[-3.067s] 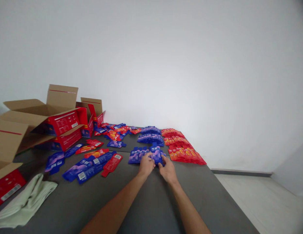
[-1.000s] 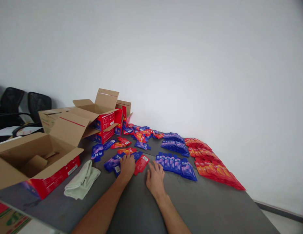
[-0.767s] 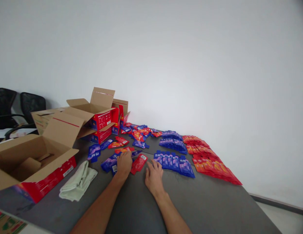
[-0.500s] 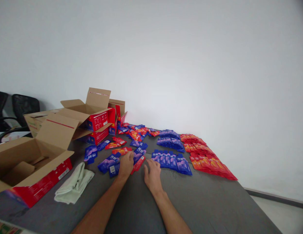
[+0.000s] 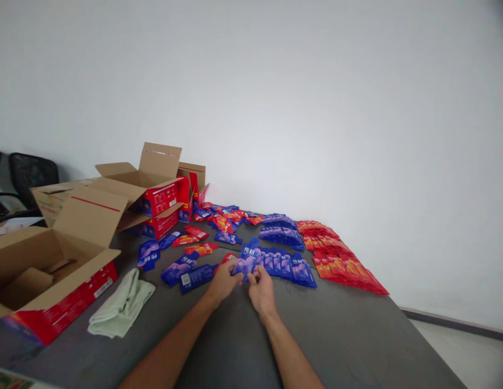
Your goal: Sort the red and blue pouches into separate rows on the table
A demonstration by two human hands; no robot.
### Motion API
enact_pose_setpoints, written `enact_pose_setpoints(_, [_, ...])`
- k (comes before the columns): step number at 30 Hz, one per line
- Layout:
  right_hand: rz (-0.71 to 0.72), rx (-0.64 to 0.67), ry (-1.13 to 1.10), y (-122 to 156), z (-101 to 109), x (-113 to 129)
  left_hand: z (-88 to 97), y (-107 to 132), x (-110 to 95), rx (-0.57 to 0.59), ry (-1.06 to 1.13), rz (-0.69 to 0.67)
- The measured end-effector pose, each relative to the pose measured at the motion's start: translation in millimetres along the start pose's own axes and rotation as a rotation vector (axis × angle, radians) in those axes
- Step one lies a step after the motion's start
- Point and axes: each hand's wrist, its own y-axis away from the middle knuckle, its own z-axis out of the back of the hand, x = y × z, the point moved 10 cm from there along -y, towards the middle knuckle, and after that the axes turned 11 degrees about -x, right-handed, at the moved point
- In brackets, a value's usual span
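Between my two hands is a blue pouch (image 5: 247, 256) with lilac round shapes and white lettering, its spout end pointing away from me. My left hand (image 5: 226, 279) pinches its lower left edge. The fingers of my right hand (image 5: 261, 289) are closed on its lower right corner. Just right of it lies an overlapping row of blue pouches (image 5: 283, 263). A red pouch (image 5: 229, 259) is partly hidden behind my left hand. Loose blue pouches, one of them back side up (image 5: 196, 277), lie to the left of that hand.
Overlapping rows of red pouches (image 5: 344, 267) lie at the right. A mixed heap of pouches (image 5: 229, 216) is by the wall. An open carton (image 5: 68, 302) and a folded pale cloth (image 5: 123, 305) are at the left. More cartons (image 5: 164, 200) stand behind them.
My left hand has picked up a blue pouch from the loose ones and brought it right, beside the row. My right hand has closed on its lower corner.
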Motion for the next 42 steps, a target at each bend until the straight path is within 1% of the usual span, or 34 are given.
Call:
enact_pose_setpoints(4, [-0.011, 0.012, -0.042, 1, 2, 8, 0.4, 0, 4, 0.021, 0.063, 0.006])
enact_pose_setpoints(7, [-0.047, -0.016, -0.125, 0, 8, 14, 0.9, 2, 9, 0.03, 0.056, 0.056])
enact_pose_setpoints(10, [-0.08, -0.063, -0.168, -3, 16, 12, -6.9, 6, 12, 0.092, 0.043, 0.092])
enact_pose_setpoints(13, [-0.081, -0.087, -0.16, -6, 21, 7, -16.3, 9, 10, 0.156, 0.063, 0.064])
enact_pose_setpoints(15, [-0.076, -0.094, -0.147, -8, 24, 4, -19.0, 10, 11, 0.171, 0.066, 0.05])
enact_pose_setpoints(17, [-0.071, -0.099, -0.129, -10, 25, 2, -16.4, 8, 14, 0.14, 0.05, 0.055])
enact_pose_setpoints(19, [-0.072, -0.104, -0.109, -11, 27, 0, -10.7, 6, 17, 0.08, 0.041, 0.066])
enact_pose_setpoints(21, [-0.093, -0.122, -0.09, -13, 32, -2, -6.4, 4, 15, 0.022, 0.043, 0.06])
enact_pose_setpoints(23, [-0.106, -0.133, -0.055, -15, 37, -4, -6.4, 3, 10, -0.019, 0.04, 0.042])
enact_pose_setpoints(25, [-0.068, -0.122, 0.008, -17, 45, -2, -12.4, 2, 4, -0.045, 0.039, 0.039])
enact_pose_setpoints(27, [0.008, -0.081, 0.097, -20, 53, 2, -24.8, 0, 1, -0.056, 0.053, 0.063])
enact_pose_setpoints(30, [0.085, -0.028, 0.244, -23, 69, -2, -52.8, -3, 1, -0.058, 0.098, 0.095])
enact_pose_setpoints(33, [0.123, -0.034, 0.374, -30, 93, -12, -86.9, -6, 3, -0.035, 0.134, 0.087])
enact_pose_setpoints(36, [0.184, -0.06, 0.504, -38, 114, -17, -120.7, -9, 7, 0.01, 0.113, 0.057])
enact_pose_setpoints(38, [0.234, -0.079, 0.603, -43, 126, -18, -143.0, -10, 4, 0.075, 0.038, -0.007])
enact_pose_setpoints(40, [0.247, -0.103, 0.7, -48, 137, -22, -160.2, -10, -1, 0.116, -0.116, -0.114])
enact_pose_setpoints(42, [0.22, -0.137, 0.785, -52, 149, -30, -167.9, -11, -4, 0.077, -0.344, -0.215])
